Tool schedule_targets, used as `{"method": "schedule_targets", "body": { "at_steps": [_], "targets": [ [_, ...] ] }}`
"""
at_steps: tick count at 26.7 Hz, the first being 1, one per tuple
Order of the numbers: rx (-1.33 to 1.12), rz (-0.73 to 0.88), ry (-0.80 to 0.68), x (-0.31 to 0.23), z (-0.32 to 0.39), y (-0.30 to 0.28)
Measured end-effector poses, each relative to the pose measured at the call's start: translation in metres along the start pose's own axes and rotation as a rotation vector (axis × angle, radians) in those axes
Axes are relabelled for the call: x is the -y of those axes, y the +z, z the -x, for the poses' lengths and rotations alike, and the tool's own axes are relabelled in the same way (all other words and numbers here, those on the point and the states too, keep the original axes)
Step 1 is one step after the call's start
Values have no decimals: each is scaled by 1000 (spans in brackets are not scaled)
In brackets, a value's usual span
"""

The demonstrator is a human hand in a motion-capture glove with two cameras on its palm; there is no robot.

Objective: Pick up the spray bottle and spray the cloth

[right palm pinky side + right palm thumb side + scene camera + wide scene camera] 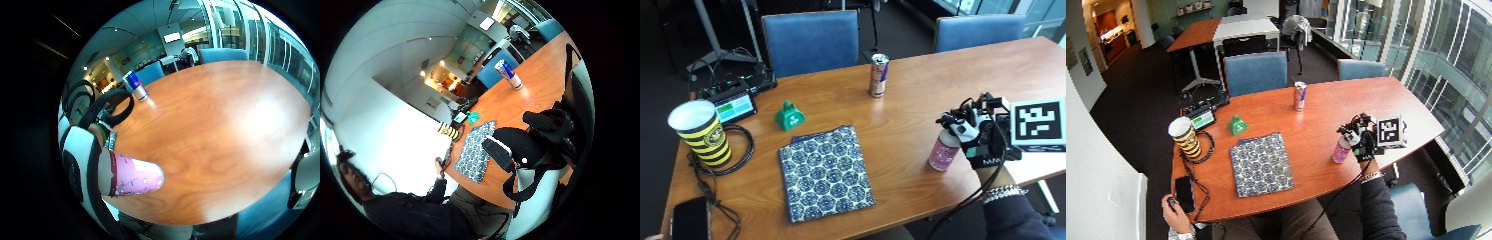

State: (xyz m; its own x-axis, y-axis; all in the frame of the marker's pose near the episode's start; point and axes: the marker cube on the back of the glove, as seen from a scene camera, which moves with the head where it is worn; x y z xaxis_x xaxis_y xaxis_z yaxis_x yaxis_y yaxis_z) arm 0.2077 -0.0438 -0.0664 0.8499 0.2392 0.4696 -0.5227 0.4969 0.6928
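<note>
A pink spray bottle (943,152) with a white and black head is upright near the table's right front edge. My gloved right hand (976,135) grips it round the neck and head, fingers curled over the top. Whether its base touches the table I cannot tell. The little finger side palm view shows the pink body (135,177) close to the palm; the thumb side palm view shows the black nozzle (520,145). The blue-and-white patterned cloth (825,172) lies flat on the table, well to the left of the bottle, also seen as the cloth (475,150).
An energy drink can (877,75) stands at the back middle. A green bell (790,116), a yellow-and-black striped cup (700,131), a small screen device (733,102), cables and a phone (690,217) are on the left. Blue chairs (812,40) stand behind the table.
</note>
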Motion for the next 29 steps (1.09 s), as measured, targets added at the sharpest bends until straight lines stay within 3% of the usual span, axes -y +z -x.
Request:
{"method": "schedule_targets", "body": {
  "at_steps": [14, 29],
  "targets": [
    [258, -225, -32, 4, 2, 18],
    [431, -142, -37, -1, 10, 31]
  ]
}}
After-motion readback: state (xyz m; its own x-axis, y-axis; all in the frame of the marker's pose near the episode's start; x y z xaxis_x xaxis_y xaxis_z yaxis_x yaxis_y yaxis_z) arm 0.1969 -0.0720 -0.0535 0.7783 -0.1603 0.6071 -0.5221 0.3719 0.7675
